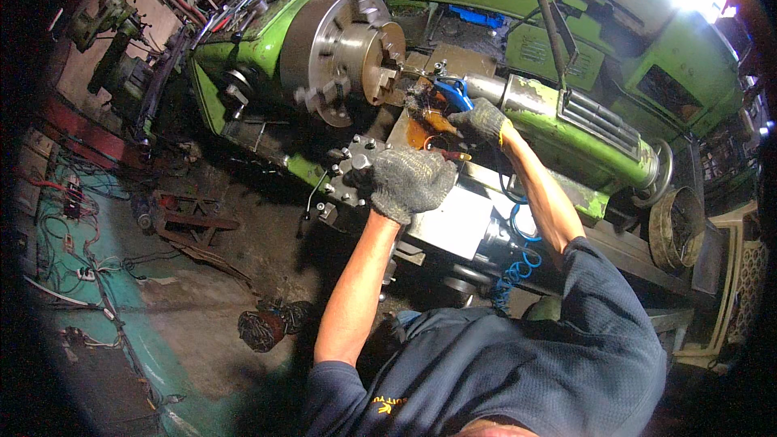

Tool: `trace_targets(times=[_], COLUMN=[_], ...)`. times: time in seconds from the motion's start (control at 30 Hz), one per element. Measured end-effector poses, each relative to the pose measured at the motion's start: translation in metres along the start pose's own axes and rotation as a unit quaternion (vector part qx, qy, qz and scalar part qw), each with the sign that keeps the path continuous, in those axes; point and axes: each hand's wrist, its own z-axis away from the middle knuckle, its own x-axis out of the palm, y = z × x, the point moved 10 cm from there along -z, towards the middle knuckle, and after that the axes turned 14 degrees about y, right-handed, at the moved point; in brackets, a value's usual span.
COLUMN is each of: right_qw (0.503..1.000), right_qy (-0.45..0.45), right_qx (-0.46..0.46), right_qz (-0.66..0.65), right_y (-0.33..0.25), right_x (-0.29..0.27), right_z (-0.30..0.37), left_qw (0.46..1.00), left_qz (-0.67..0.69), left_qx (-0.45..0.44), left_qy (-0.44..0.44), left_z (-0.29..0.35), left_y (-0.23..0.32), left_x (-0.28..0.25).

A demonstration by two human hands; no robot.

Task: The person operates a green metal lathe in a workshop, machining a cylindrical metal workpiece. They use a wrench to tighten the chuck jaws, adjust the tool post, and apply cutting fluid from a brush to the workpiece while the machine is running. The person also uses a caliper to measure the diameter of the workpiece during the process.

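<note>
My right hand (481, 124), in a dark grey knit glove with a yellow cuff, is wrapped round a blue air blow gun (456, 93). The gun's thin nozzle points left toward the workpiece in the lathe chuck (340, 53). My left hand (411, 181), gloved in grey, is curled beside the tool post (353, 163), its fingers mostly hidden. A short reddish-brown end (458, 155) shows next to that hand; I cannot tell whether it is held. Dark chips and an orange-brown surface (429, 125) lie between the hands and the chuck.
A blue coiled hose (518, 267) hangs below my right forearm. The green tailstock (583, 133) with its handwheel (662, 170) stands to the right. A white sheet-like surface (453, 222) covers part of the carriage. Cables (81, 235) run across the floor at left.
</note>
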Motion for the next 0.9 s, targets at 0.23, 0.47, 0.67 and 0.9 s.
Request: trace_targets(times=[0.23,0.47,0.67,0.9], right_qw=[1.0,0.999,0.993,0.983], right_qy=[0.001,0.015,0.027,0.051], right_qx=[-0.009,-0.04,-0.027,-0.095], right_qz=[0.013,0.002,0.108,0.149], right_y=[-0.004,-0.003,0.013,0.014], right_x=[0.001,0.013,0.012,-0.012], right_z=[0.002,-0.024,-0.026,0.017], left_qw=[0.999,1.0,1.0,0.999], left_qz=[0.034,0.024,0.019,0.032], left_qx=[-0.015,-0.002,-0.007,-0.012], left_qy=[0.022,0.01,0.011,0.014], left_z=[0.0,0.0,0.001,0.011], left_y=[0.0,0.002,0.0,-0.007], left_x=[-0.002,0.0,0.001,0.005])
